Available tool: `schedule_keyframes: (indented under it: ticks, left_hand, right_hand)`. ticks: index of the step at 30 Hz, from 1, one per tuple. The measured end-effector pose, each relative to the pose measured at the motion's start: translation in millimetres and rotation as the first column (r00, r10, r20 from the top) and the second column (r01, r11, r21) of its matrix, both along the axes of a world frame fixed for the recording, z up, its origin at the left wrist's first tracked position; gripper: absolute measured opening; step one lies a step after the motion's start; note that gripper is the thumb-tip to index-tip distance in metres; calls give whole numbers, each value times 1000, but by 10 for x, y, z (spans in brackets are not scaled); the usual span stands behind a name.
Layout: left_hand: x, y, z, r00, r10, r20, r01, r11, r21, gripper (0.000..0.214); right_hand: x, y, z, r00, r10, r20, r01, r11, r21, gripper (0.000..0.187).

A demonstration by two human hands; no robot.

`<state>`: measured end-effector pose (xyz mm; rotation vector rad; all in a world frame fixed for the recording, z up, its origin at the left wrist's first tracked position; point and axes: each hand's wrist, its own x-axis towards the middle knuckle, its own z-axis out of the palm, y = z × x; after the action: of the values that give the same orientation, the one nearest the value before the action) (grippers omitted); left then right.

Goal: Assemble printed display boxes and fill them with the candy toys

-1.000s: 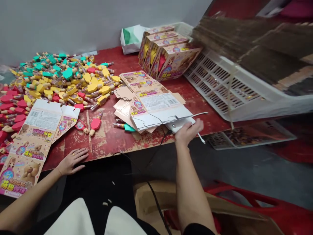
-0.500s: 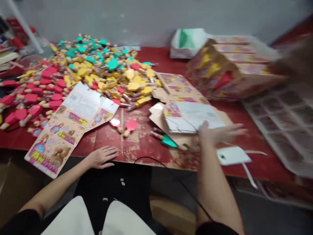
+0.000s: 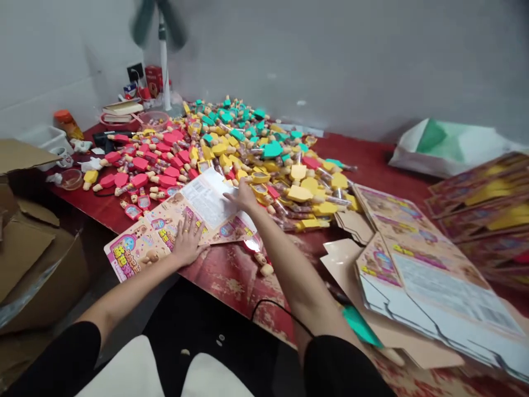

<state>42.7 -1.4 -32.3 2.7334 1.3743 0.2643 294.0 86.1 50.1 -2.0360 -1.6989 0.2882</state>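
A flat printed cardboard sheet [image 3: 165, 223], pink and tan with bear pictures and a white barcode panel, lies across the table's front edge, part of it overhanging. My left hand [image 3: 189, 241] presses on its printed part, fingers spread. At the white panel, my right hand [image 3: 243, 196] touches the sheet near its far right side, thumb and fingers apart; its far fingers are partly hidden. Close behind are yellow toy pieces [image 3: 300, 193] from a large heap. A pink toy piece [image 3: 260, 259] lies beside my right forearm.
Red toys [image 3: 165, 149] and green toys [image 3: 235, 134] fill the rest of the heap. More printed sheets [image 3: 450, 292] are stacked at right, near filled display boxes [image 3: 487, 204]. A fan [image 3: 163, 49] stands behind. An open carton [image 3: 37, 253] is at left; a black cord [image 3: 281, 306] crosses the front edge.
The view has swung left. My right hand has left the stacked sheets at right and reached the sheet at left. My left hand has moved from the table edge onto that sheet.
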Motion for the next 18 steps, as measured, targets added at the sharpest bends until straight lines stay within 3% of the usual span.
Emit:
schedule_keyframes:
  ticks: [3,6,9,12,18]
  left_hand:
    - [71,-154,-39,999,42,-14,-43,999,-5,85]
    - [94,-242,-10,999,41,-20,-41,999,0,90]
    - [104,-306,9,1000,26,-18,-25,999,30,89]
    - [131,-353,-29,999,32,-4,-32,995,90,87]
    - [234,-417,-146,999,33,38,-40,983,180,83]
  right_hand:
    - [-154,82,-51,996,-70,60,75,995,-73,73]
    - [-241,-122,-40,986,-116,123,122,992,-43,68]
    - [-276,-354,110,973,-162,165,158,987,39,68]
    - [-283,-503,320,967,-136,213,117,988,101,68]
    - [-319,-582,504,957,-102,271,82,993,83,67]
